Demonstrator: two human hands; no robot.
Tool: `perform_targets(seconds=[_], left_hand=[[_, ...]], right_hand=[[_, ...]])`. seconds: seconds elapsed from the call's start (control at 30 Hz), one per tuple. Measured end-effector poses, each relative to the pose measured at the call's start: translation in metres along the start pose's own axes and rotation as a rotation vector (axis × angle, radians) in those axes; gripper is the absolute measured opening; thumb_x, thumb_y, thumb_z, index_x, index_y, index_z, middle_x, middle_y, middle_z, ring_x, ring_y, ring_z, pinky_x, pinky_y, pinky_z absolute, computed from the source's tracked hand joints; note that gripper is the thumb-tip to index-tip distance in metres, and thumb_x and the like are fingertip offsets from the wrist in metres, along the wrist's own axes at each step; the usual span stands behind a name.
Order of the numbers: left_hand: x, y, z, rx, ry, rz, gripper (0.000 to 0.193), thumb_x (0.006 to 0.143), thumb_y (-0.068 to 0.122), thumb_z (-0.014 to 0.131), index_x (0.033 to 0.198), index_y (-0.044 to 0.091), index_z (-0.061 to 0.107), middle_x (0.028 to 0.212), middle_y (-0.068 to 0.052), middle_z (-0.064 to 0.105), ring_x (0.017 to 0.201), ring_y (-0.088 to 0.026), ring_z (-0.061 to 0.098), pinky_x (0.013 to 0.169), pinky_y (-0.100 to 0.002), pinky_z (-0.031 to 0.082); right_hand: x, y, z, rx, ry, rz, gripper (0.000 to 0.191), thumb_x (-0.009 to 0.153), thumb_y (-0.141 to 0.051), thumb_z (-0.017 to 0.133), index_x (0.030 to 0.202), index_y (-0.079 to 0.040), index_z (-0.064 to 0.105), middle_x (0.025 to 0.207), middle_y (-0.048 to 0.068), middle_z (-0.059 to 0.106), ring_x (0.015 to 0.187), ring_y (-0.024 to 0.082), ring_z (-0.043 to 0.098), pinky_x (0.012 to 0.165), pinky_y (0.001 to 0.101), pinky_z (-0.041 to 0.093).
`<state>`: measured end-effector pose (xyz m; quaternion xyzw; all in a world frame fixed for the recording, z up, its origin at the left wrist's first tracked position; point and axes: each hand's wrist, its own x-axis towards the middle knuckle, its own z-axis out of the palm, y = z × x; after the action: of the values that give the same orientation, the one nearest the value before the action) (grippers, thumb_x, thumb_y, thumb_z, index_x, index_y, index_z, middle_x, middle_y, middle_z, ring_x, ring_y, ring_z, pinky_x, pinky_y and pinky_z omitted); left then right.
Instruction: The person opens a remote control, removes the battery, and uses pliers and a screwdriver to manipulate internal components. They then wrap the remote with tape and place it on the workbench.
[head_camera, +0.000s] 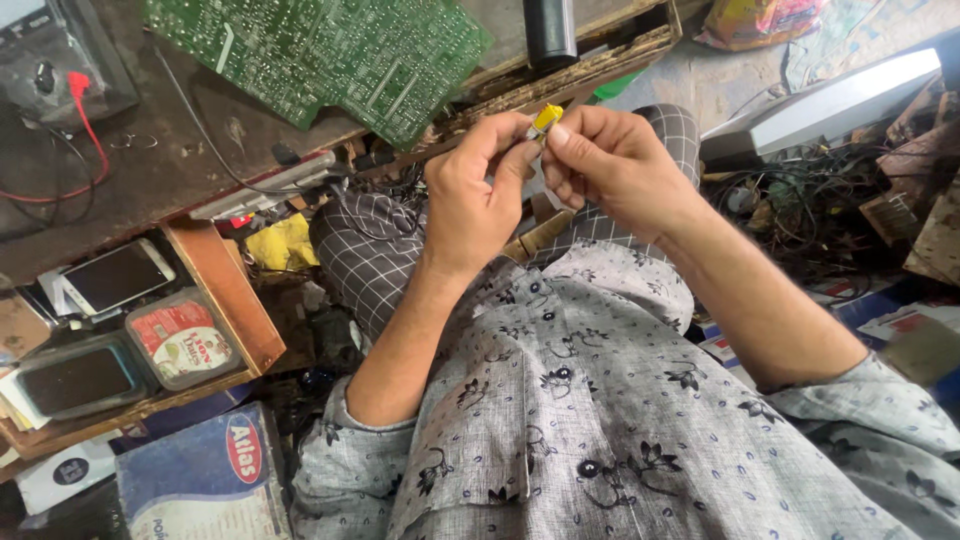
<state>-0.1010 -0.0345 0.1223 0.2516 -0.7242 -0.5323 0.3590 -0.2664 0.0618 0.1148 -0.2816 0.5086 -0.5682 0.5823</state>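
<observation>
So both hands, left hand (470, 195) and right hand (610, 160), pinch one small yellow part (546, 119) together just below the green circuit board (330, 55)

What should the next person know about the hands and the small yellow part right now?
Left hand: fingers pinch the small yellow part from the left.
Right hand: fingers pinch the same part from the right, above the lap.
Nearby: green circuit board lies on the wooden bench, apart from the hands; a phone sits on the shelf below; tangled wires lie to the right.
Done: part is lifted and held in both hands.
Left: whatever work the part needs; no change to it shows yet.
</observation>
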Motion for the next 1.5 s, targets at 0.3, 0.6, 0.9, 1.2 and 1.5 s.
perform_targets(seconds=[0.3,0.6,0.9,1.2,1.5], left_hand=[[0.001,-0.013,-0.008,-0.884,-0.13,-0.677,0.021,0.099,0.008,0.07,0.113,-0.007,0.066,0.085,-0.013,0.073,0.064,-0.013,0.067,0.056,-0.025,0.054],[0.0,-0.008,0.001,-0.603,0.004,-0.408,0.021,0.102,0.01,0.068,0.116,-0.005,0.065,0.09,-0.008,0.074,0.069,-0.008,0.067,0.06,-0.022,0.055],[0.001,-0.013,0.002,-0.707,-0.038,-0.453,0.021,0.102,0.01,0.069,0.116,-0.006,0.066,0.09,-0.008,0.074,0.07,-0.008,0.066,0.061,-0.022,0.053],[-0.001,-0.023,-0.002,-1.068,-0.126,-0.62,0.021,0.102,0.01,0.069,0.118,-0.004,0.066,0.087,-0.008,0.071,0.069,-0.012,0.066,0.059,-0.024,0.052],[0.002,-0.026,-0.006,-1.059,-0.109,-0.605,0.018,0.103,0.01,0.068,0.115,-0.003,0.066,0.088,-0.009,0.071,0.069,-0.012,0.066,0.058,-0.023,0.052]], right_hand=[[0.008,-0.03,-0.022,-1.255,0.101,-1.013,0.016,0.104,0.0,0.067,0.118,0.004,0.062,0.116,0.015,0.068,0.096,0.022,0.069,0.081,0.0319,0.059],[-0.002,-0.01,-0.012,-0.158,0.155,-0.148,0.017,0.103,-0.013,0.071,0.114,0.0,0.07,0.098,0.005,0.074,0.087,0.01,0.069,0.08,0.0257,0.059],[0.001,0.001,0.001,-0.093,0.091,-0.097,0.016,0.102,-0.012,0.071,0.111,0.001,0.068,0.096,0.002,0.07,0.082,0.008,0.061,0.075,0.0232,0.052],[-0.001,-0.015,-0.009,-0.293,-0.17,-0.138,0.01,0.113,-0.014,0.054,0.115,-0.004,0.058,0.1,0.0,0.067,0.088,0.006,0.057,0.08,0.023,0.05],[0.004,-0.012,-0.005,-0.319,-0.106,-0.175,0.006,0.109,-0.008,0.06,0.113,-0.003,0.06,0.101,0.0,0.066,0.089,0.006,0.059,0.077,0.0229,0.05]])
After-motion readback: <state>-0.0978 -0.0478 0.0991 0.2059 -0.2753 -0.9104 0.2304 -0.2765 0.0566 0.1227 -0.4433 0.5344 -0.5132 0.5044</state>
